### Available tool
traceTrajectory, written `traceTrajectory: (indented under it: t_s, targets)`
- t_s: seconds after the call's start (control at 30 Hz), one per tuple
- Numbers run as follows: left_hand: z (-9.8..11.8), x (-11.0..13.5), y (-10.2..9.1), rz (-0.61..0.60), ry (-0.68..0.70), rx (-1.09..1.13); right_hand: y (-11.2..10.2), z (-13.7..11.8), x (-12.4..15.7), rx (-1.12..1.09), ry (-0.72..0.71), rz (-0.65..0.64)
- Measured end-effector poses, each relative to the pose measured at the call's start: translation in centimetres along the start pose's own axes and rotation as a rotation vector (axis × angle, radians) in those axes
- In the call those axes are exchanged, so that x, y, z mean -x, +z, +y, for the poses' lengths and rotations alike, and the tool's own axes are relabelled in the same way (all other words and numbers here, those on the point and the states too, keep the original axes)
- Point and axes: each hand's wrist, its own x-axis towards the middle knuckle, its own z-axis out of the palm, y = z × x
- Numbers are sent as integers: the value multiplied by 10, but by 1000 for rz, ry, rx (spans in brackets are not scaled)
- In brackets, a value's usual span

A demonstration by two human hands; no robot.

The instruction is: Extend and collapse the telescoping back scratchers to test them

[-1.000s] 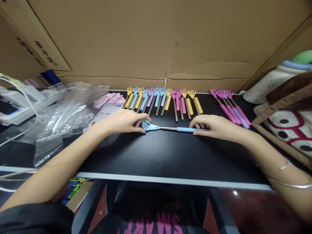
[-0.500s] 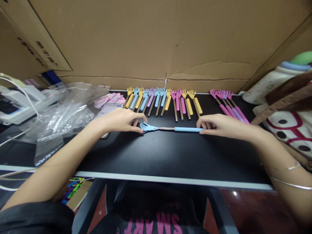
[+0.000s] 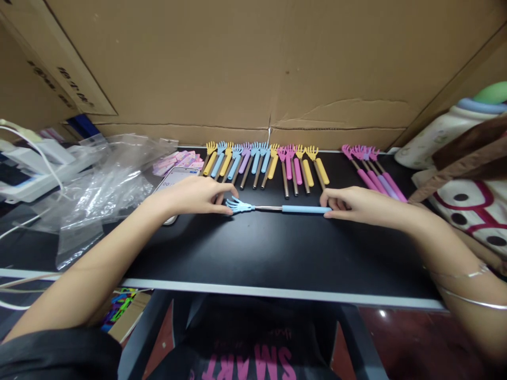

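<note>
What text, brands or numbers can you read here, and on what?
"SMART": pink letters on the black garment; fainter script beside it is illegible.
"00": on the phone screen; what follows is hidden by the left hand or too blurred.
Dark characters on the left cardboard panel: too blurred to read.
Any print on the pink slips: too small to read.

The blue scratcher [image 3: 278, 208] joins a smooth, plastic-looking claw [image 3: 243, 207] and matt handle [image 3: 304, 209] with a glossy metal rod [image 3: 268, 208]. The smooth black tabletop [image 3: 273, 258] has a soft sheen; the cardboard wall [image 3: 222, 68] looks matt and creased, the clear bags [image 3: 113, 169] shiny, crinkled plastic.
</note>
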Motion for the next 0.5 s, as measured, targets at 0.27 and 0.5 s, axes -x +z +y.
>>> traceTrajectory:
  t_s: [0.27, 0.5]
  targets:
    - [1, -1, 2, 11, 22, -3, 0, -2, 0, 4, -38, 18]
    - [4, -1, 1, -6, 7, -9, 0, -1, 0, 26, -33, 8]
